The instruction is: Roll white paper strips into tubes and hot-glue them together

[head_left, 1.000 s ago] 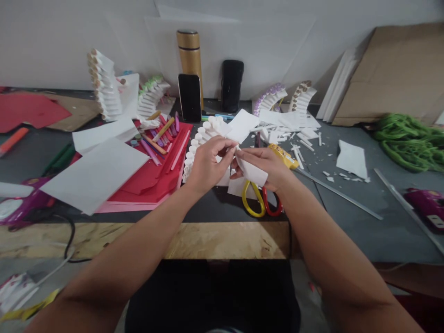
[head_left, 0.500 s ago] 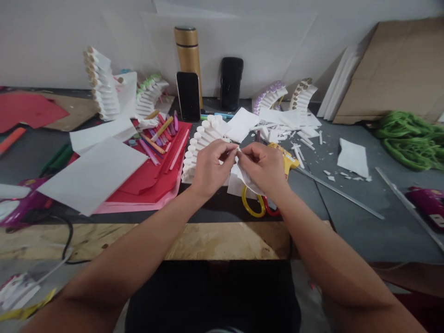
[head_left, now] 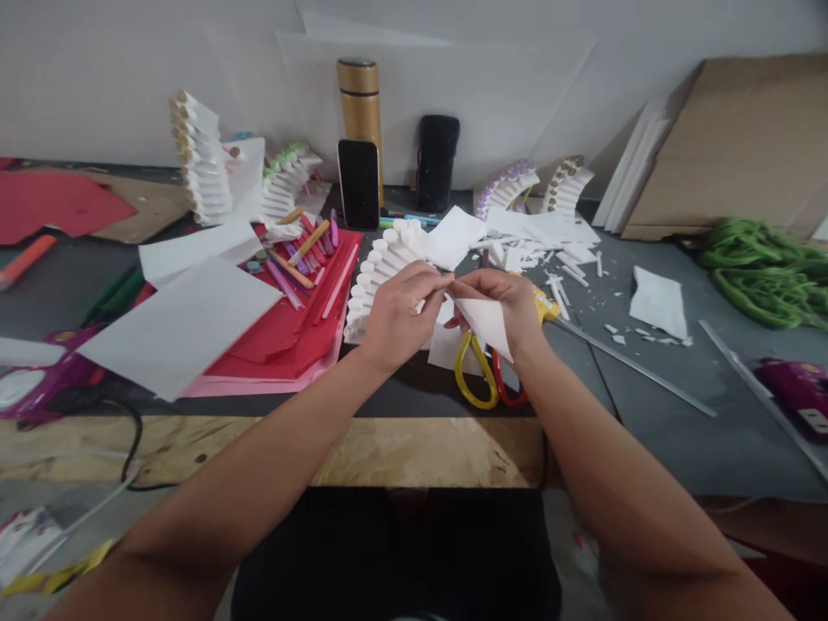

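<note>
Both my hands meet over the middle of the dark table, pinching one small white paper piece (head_left: 488, 324). My left hand (head_left: 396, 310) is closed, thumb and fingers gripping the paper's upper left tip. My right hand (head_left: 511, 310) is closed on the same piece, whose loose pointed end hangs down over the wrist. Just under the hands lie scissors (head_left: 482, 378) with yellow and red handles. Behind my left hand stands a white curved staircase of paper rolls (head_left: 375, 269).
White sheets (head_left: 178, 323) and red paper (head_left: 285, 332) with several pens lie at left. A phone (head_left: 359, 183), gold flask (head_left: 360, 108) and more paper stairs line the back. Paper scraps, a metal ruler (head_left: 637, 366), green cord (head_left: 767, 267) and pink glue guns sit right and left.
My hands have kept working the paper tip between the fingers; the loose end now hangs lower and flatter over my right wrist. The view shifted slightly.
</note>
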